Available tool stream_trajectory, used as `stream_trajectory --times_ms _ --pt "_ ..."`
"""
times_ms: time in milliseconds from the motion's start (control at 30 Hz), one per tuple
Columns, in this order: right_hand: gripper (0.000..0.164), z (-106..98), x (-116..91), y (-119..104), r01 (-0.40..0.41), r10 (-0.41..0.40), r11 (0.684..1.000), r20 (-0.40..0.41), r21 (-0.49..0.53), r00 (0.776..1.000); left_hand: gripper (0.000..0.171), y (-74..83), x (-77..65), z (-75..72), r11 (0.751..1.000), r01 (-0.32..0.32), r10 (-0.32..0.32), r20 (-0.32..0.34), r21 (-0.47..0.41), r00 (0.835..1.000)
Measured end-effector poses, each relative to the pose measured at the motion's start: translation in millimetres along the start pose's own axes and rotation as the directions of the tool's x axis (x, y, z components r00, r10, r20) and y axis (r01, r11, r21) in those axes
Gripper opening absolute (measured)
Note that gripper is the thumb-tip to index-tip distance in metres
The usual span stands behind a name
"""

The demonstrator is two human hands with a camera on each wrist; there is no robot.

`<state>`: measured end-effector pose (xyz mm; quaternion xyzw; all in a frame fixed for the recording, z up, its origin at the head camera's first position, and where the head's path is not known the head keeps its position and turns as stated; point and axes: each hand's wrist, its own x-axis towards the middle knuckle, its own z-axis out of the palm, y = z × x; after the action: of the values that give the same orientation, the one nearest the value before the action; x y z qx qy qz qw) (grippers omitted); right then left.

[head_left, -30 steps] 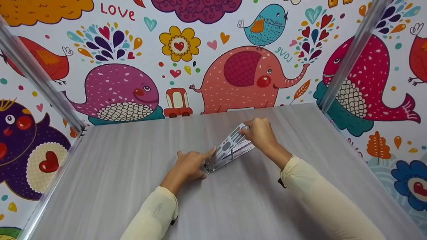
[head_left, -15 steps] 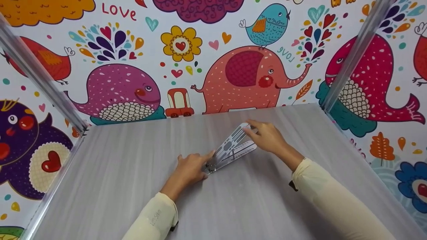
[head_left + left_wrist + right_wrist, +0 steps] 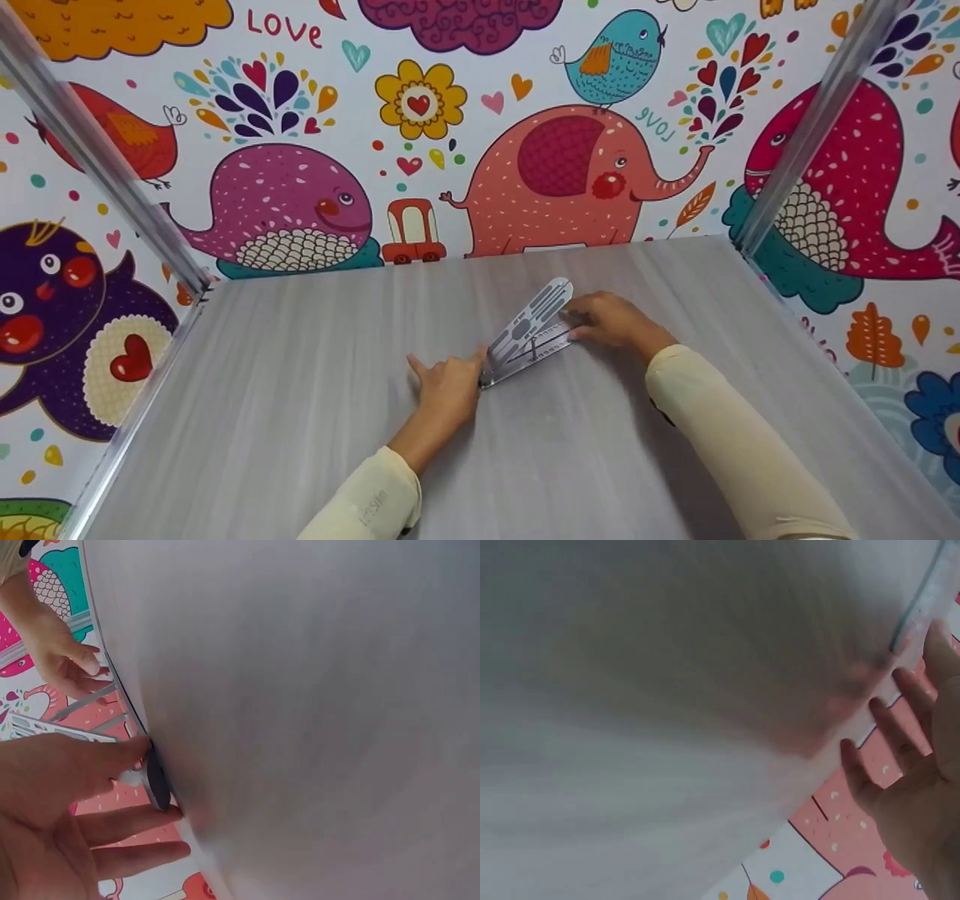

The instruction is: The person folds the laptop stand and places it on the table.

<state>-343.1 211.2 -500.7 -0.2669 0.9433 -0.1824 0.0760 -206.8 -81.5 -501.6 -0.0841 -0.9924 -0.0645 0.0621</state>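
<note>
A silver folding stand [image 3: 534, 311] stands partly unfolded on the table, its slotted upper plate tilted up over a notched base [image 3: 551, 343] with a thin prop between. My left hand [image 3: 448, 386] pinches the hinged end; in the left wrist view the thumb and a finger are at its dark end piece [image 3: 156, 780]. My right hand [image 3: 615, 319] is at the far end of the base, below the raised plate. The right wrist view shows this hand [image 3: 915, 787] with its fingers spread and loosely extended, the fingertips close to the tabletop.
The grey wood-grain table [image 3: 300, 420] lies under both hands. Behind it rises a wall with cartoon animals [image 3: 555, 180]. Metal posts [image 3: 112, 157] stand at the two back corners.
My right hand has left the upper plate's raised end and come down to the base's far end. The plate stays tilted up. My left hand remains at the hinge.
</note>
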Motion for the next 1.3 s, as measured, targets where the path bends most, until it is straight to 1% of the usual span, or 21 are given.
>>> stream_trajectory --times_ms 33,167,267,467,633,733,800,867,967,1167,1233,1300 --pt "0.058 1.9 0.9 -0.6 0.013 -0.013 1.000 -0.004 0.008 1.000 0.055 1.5 0.3 0.3 1.000 0.000 0.000 -0.007 0.002 1.000" --pt "0.054 6.8 4.3 -5.2 0.005 -0.005 1.000 -0.022 0.020 1.000 0.050 5.2 1.5 -1.0 1.000 0.003 -0.003 -0.028 0.018 1.000" --pt "0.051 7.7 5.8 -8.5 -0.004 0.005 1.000 -0.039 0.018 0.999 0.051 6.3 2.4 -2.4 0.999 0.008 -0.007 -0.032 0.040 0.999" --pt "0.048 7.7 6.8 -11.7 -0.036 0.038 0.999 -0.042 0.033 0.998 0.050 7.4 4.2 -0.6 0.997 0.020 -0.017 -0.036 0.069 0.999" --pt "0.044 6.9 6.4 -12.6 -0.059 0.061 0.997 -0.047 0.040 0.997 0.047 10.2 4.3 0.1 0.999 0.001 0.002 -0.057 0.054 0.998" --pt "0.043 6.4 5.6 -13.9 -0.094 0.096 0.993 -0.031 0.066 0.995 0.043 8.8 5.8 0.0 0.999 -0.009 0.012 -0.061 0.044 0.998" --pt "0.044 6.4 4.8 -15.2 -0.126 0.127 0.988 -0.016 0.088 0.992 0.038 5.9 8.2 0.1 0.999 -0.014 0.017 -0.061 0.046 0.998" --pt "0.044 6.8 3.6 -16.2 -0.144 0.145 0.984 -0.003 0.101 0.989 0.038 1.3 11.7 0.2 0.998 -0.019 0.022 -0.050 0.055 0.999" --pt "0.044 8.8 1.1 -17.0 -0.134 0.135 0.986 -0.003 0.103 0.991 0.040 -6.9 18.7 -0.2 0.997 -0.033 0.034 -0.012 0.065 0.999" --pt "0.041 15.9 -7.9 -23.0 -0.071 0.077 0.993 -0.071 0.091 0.994 0.058 -25.4 33.5 -1.6 0.993 -0.080 0.072 0.084 0.087 0.994" --pt "0.037 18.9 -12.4 -27.9 -0.055 0.062 0.996 -0.094 0.076 0.994 0.062 -31.9 37.6 -0.9 0.990 -0.102 0.093 0.097 0.098 0.991" --pt "0.033 22.3 -17.1 -33.5 -0.056 0.063 0.996 -0.113 0.064 0.992 0.064 -37.9 41.1 0.2 0.986 -0.128 0.117 0.097 0.111 0.988"
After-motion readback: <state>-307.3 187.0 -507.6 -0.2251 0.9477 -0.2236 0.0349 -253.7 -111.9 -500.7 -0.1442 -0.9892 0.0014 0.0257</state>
